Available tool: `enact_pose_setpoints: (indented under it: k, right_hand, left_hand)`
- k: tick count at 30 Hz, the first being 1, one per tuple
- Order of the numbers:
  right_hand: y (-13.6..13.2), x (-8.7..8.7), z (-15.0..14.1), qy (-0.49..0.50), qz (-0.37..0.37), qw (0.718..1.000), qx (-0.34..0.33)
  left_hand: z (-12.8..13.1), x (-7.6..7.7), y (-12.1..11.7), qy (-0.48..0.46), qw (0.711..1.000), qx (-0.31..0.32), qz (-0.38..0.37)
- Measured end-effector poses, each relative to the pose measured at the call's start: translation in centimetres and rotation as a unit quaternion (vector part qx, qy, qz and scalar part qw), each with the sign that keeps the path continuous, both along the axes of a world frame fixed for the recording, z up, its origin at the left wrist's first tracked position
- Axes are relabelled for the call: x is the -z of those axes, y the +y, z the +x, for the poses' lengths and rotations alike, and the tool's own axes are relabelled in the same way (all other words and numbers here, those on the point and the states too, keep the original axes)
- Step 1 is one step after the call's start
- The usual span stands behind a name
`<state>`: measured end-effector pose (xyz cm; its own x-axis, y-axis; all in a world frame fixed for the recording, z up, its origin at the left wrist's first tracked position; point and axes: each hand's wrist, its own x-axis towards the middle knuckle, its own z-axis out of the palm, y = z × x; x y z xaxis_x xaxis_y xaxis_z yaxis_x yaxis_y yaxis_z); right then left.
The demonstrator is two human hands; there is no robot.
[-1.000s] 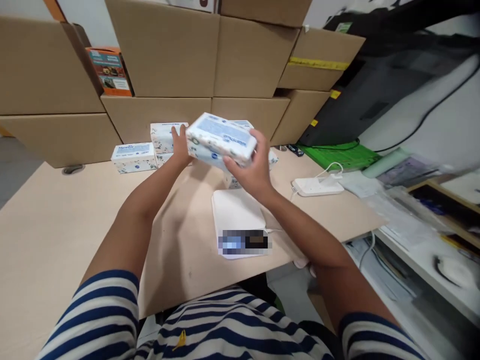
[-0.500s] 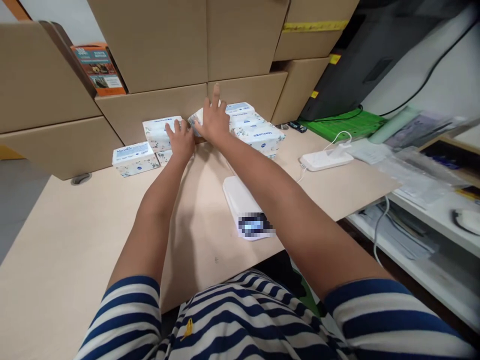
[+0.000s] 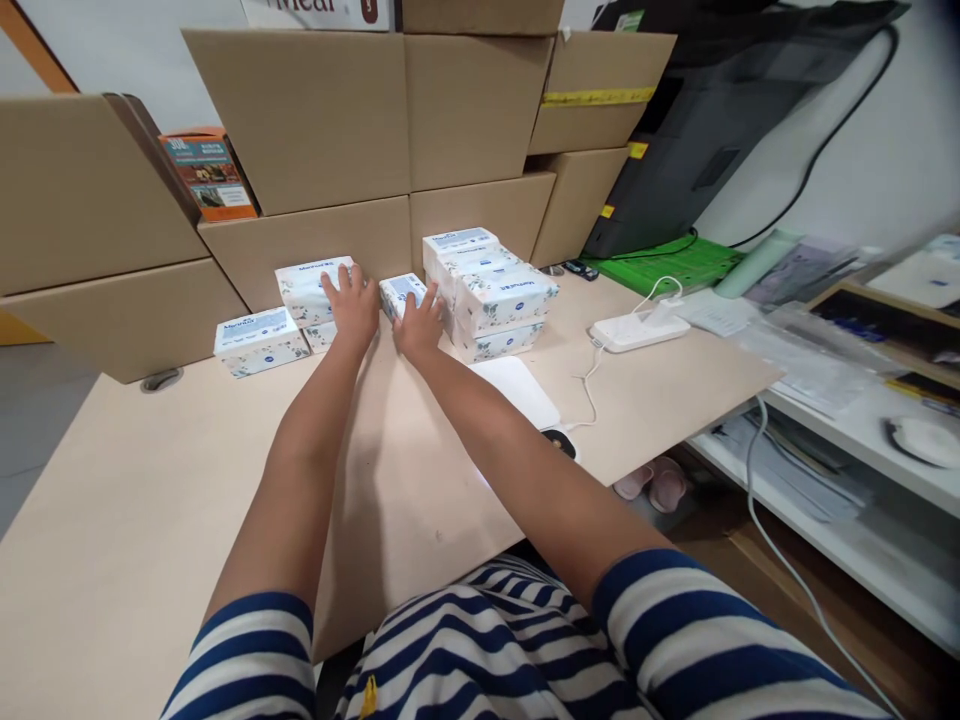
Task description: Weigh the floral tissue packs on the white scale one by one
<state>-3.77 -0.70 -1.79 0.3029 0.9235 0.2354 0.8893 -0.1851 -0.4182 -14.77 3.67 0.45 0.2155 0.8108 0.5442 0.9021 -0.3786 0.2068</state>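
White tissue packs with a blue print stand along the back of the desk. My left hand [image 3: 354, 308] lies with its fingers spread against the right end of the upper tissue pack [image 3: 296, 298] in the left stack. Between the two stacks is a single tissue pack [image 3: 401, 287], set at an angle; my right hand [image 3: 420, 325] has its thumb and fingers about the near end of it. Beside that hand, on the right, rises a larger stack of tissue packs [image 3: 499, 300]. One more tissue pack [image 3: 261, 342] sits at the far left.
Cardboard boxes [image 3: 307, 125] form a wall behind the packs. A white device [image 3: 517, 390] lies partly under my right forearm. To the right are a white power strip [image 3: 641, 330] with its cable, a green board [image 3: 667, 264] and a cluttered white shelf [image 3: 817, 400].
My right hand has come down and nearer, and the pack by it has moved clear of the right stack's top. The left hand stays at the left stack. The view has tilted up.
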Motion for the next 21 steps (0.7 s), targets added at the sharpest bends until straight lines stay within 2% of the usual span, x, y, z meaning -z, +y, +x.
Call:
enact_pose_setpoints:
  k: [3,9,12,15,16,18,21]
  right_hand:
    - [0.5,0.5,0.0,-0.004,-0.014,1.0,-0.021]
    - [0.6,0.0,0.1,0.013,-0.029,0.999,-0.044]
    - [0.6,-0.7,-0.4,0.04,-0.054,0.997,-0.036]
    - [0.0,-2.1,-0.9,0.064,-0.071,0.995,-0.032]
    - [-0.7,-2.8,-0.9,0.069,-0.061,0.994,-0.051]
    - [-2.8,-4.4,0.0,0.079,-0.02,0.988,-0.133]
    - [-7.1,-6.9,2.6,0.109,0.055,0.947,-0.297]
  left_hand:
    - [-0.1,-0.4,-0.2,0.026,1.0,-0.011,-0.004]
    - [-0.1,-1.1,-0.8,0.049,0.998,-0.032,-0.024]
    - [0.1,-1.2,-1.0,0.035,0.999,-0.027,-0.032]
    - [-0.1,-1.6,-0.6,0.008,0.999,-0.003,-0.034]
    - [-0.3,-1.8,-0.3,-0.014,0.999,0.007,-0.036]
    - [-1.5,-2.3,0.5,-0.072,0.996,0.019,-0.042]
    - [-4.6,-2.6,1.2,-0.208,0.978,-0.005,-0.02]
